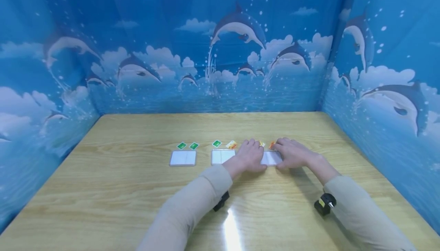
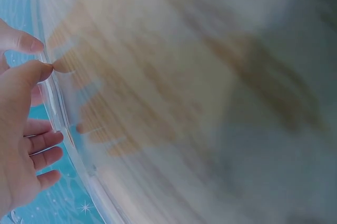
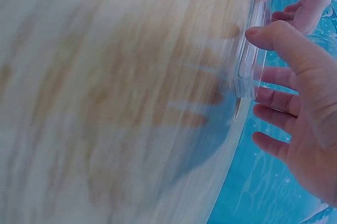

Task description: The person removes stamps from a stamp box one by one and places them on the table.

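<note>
Between my two hands a flat, clear-edged whitish plastic case (image 1: pixel 271 158) lies on the wooden table. My left hand (image 1: pixel 250 155) holds its left side, and my right hand (image 1: pixel 293 153) holds its right side. Both thumbs are at the near edge, while the fingers reach over toward the far edge. In the right wrist view the right thumb (image 3: pixel 279 37) touches the case's transparent rim (image 3: pixel 247 69). The left wrist view has the left hand (image 2: pixel 21 129) at that rim too. Most of the case is hidden under the hands in the head view.
Two similar cases, one at left (image 1: pixel 183 158) and one in the middle (image 1: pixel 217 157), lie in the same row. Behind them are small green cards (image 1: pixel 181 145) and orange cards (image 1: pixel 231 144), some partly covered by the hands. A dolphin-print curtain (image 1: pixel 206 90) borders the table (image 1: pixel 137 197).
</note>
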